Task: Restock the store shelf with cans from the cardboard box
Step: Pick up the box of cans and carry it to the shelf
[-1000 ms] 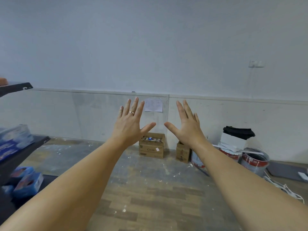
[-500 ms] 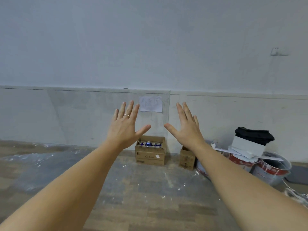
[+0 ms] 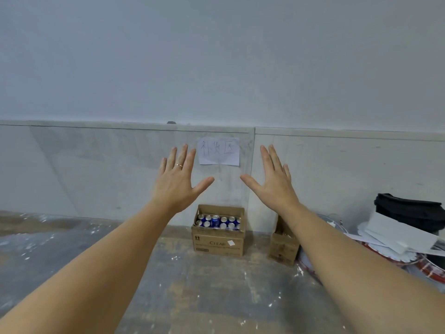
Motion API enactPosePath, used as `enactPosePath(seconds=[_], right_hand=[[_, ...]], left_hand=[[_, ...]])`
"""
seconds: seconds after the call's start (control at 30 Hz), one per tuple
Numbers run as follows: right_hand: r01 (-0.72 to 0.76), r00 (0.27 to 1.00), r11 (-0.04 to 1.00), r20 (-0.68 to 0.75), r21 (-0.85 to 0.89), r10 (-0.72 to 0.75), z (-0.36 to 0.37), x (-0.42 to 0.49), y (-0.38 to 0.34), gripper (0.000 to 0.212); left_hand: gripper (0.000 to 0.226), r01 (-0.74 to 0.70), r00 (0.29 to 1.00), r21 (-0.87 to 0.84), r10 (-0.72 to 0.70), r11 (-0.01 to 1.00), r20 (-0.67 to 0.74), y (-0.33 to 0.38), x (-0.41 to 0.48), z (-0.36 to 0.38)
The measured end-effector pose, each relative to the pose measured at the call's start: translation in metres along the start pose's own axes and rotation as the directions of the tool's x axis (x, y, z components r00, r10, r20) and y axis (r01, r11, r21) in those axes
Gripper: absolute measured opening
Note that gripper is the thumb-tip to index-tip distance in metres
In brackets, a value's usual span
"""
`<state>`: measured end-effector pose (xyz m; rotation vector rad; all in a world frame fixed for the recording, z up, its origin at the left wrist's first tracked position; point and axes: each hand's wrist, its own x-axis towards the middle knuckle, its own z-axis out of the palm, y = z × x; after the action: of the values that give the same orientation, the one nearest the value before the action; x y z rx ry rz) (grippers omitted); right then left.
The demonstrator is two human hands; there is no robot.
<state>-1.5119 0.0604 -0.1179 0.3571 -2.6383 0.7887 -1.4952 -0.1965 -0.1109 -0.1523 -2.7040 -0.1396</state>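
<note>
Head view. My left hand (image 3: 177, 186) and right hand (image 3: 274, 186) are raised at arm's length with the fingers spread and the palms turned away from me, holding nothing. Below and between them the cardboard box (image 3: 218, 244) stands open on the floor (image 3: 192, 297) against the wall, directly under a paper sign (image 3: 218, 150). Blue cans (image 3: 215, 221) stand in rows inside it. A smaller box (image 3: 283, 247) stands just beside it on the right, near a pile of buckets (image 3: 409, 261) and papers. The shelf is not in view. The step in hand, as I judge it, is the approach to the box. To do it well, I should walk straight in, crouch close, lower both hands and take one can per hand by its sides, starting with the near row.
</note>
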Motion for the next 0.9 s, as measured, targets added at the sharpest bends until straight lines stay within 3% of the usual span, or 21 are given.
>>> enactPosePath(seconds=[0.63,0.9], right_hand=[[-0.175,0.985,0.984,-0.002,0.045,0.175,0.183,0.311,0.076,0.090],[-0.281,0.958,0.959,0.059,0.021,0.280,0.261,0.366,0.131,0.091]], left_hand=[[0.096,0.009,0.995,-0.132,0.004,0.991,0.099,-0.136,0.319,0.191],[0.096,0.021,0.971,-0.123,0.009,0.992,0.239,-0.163,0.375,0.291]])
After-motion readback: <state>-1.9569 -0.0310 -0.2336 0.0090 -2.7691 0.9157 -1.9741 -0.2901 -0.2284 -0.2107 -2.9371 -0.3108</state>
